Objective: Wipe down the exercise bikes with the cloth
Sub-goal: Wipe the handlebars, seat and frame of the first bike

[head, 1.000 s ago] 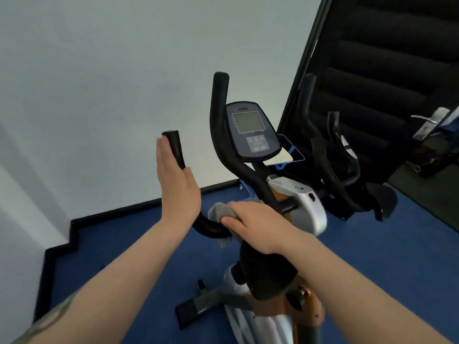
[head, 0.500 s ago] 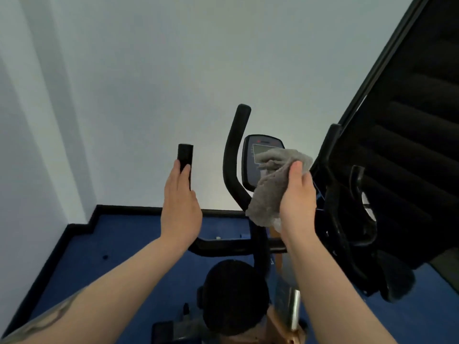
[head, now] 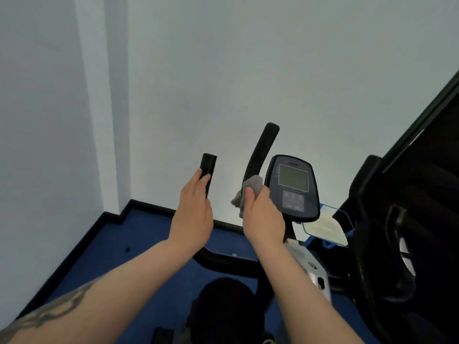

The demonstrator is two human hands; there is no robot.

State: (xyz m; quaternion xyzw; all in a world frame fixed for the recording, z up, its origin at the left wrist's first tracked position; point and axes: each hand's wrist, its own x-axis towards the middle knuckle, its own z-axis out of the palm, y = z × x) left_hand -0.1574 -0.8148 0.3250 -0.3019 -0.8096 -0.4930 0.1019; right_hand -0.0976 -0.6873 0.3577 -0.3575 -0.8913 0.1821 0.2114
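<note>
Crumpled grey cloth [head: 250, 188] moved from console to curved black handlebar [head: 260, 155].

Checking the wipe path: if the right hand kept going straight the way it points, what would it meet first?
Likely the right handlebar: the right hand already holds the cloth against it, though depth is unclear.

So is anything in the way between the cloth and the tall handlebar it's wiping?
Nothing visible is. The right hand holds the grey cloth right against the right handlebar, beside the console. The left hand rests on the left handlebar, off to the side.
</note>
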